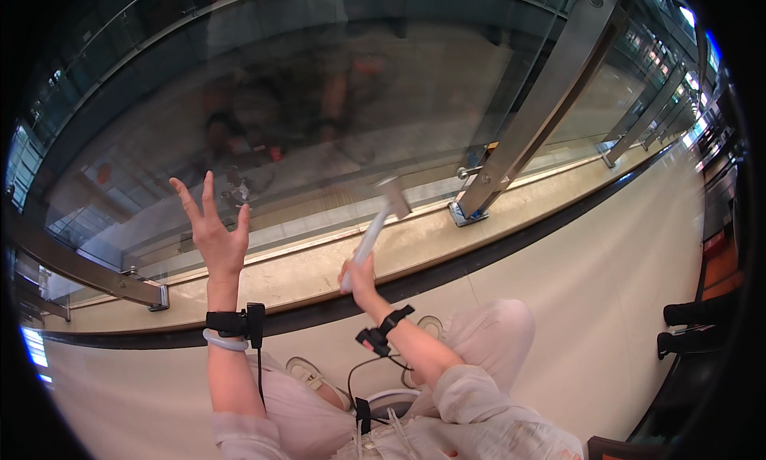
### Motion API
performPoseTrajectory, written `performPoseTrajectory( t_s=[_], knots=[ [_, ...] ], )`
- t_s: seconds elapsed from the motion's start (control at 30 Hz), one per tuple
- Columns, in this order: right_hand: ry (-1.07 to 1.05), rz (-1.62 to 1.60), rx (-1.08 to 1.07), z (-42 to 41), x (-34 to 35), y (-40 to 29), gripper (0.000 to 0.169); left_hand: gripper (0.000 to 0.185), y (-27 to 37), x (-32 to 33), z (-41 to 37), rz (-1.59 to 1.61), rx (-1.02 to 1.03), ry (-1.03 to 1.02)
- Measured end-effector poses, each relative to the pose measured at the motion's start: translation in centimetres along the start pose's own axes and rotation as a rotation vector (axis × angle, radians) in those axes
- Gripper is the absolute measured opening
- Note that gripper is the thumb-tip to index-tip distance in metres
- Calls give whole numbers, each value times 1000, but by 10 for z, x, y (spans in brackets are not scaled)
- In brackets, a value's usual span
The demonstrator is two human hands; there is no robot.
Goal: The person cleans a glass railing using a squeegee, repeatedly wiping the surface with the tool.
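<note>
My right hand (361, 275) is closed around the pale handle of a handheld tool (372, 235) with a short, blurred crosswise head; it looks like a squeegee or scraper. The tool's head is in front of the lower part of a large glass balustrade panel (335, 131), above the beige stone ledge (419, 244). Raised to the left, my left hand (218, 238) has its fingers spread and holds nothing; whether it touches the glass cannot be told. Both wrists wear black straps with small cabled devices, and the left one also has a pale bangle (225, 340).
A slanted metal post (538, 101) stands right of the glass, another post (90, 274) at the left. The dark floor border (419, 285) runs below the ledge. Pale floor tiles (568, 316) extend right, where a person's dark-clad legs (697, 325) show. My knees are bent near the ledge.
</note>
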State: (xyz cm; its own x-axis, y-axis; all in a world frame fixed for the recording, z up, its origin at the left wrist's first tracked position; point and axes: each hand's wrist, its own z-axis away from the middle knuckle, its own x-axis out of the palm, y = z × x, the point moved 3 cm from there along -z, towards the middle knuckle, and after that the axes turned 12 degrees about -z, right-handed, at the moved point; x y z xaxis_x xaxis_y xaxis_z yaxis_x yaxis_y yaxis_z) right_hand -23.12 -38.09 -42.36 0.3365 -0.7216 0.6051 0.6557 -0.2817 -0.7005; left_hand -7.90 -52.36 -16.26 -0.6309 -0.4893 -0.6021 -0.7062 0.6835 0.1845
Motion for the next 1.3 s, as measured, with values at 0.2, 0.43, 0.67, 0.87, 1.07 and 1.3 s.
performPoseTrajectory(
  t_s=[0.2, 0.43, 0.67, 0.87, 1.07, 1.3],
  knots=[
    [52, 567, -298, 21, 11, -27, 31, 80, 1, -2, -1, 53, -17, -1],
    [-89, 662, -843, 33, 111, -141, 29, 84, -3, -5, 1, 113, -44, 5],
    [-174, 1018, -595, 14, 41, -38, 31, 83, -1, -11, -4, 203, -56, 41],
    [-223, 1026, -612, 45, 62, -38, 30, 86, -15, -16, -1, 274, -100, 28],
    [-435, 882, -808, 70, 215, -133, 28, 80, -10, -11, -1, 316, -163, 133],
    [-602, 854, -672, 67, 199, -109, 44, 48, 31, 49, 45, 1206, -700, -558]
  ],
)
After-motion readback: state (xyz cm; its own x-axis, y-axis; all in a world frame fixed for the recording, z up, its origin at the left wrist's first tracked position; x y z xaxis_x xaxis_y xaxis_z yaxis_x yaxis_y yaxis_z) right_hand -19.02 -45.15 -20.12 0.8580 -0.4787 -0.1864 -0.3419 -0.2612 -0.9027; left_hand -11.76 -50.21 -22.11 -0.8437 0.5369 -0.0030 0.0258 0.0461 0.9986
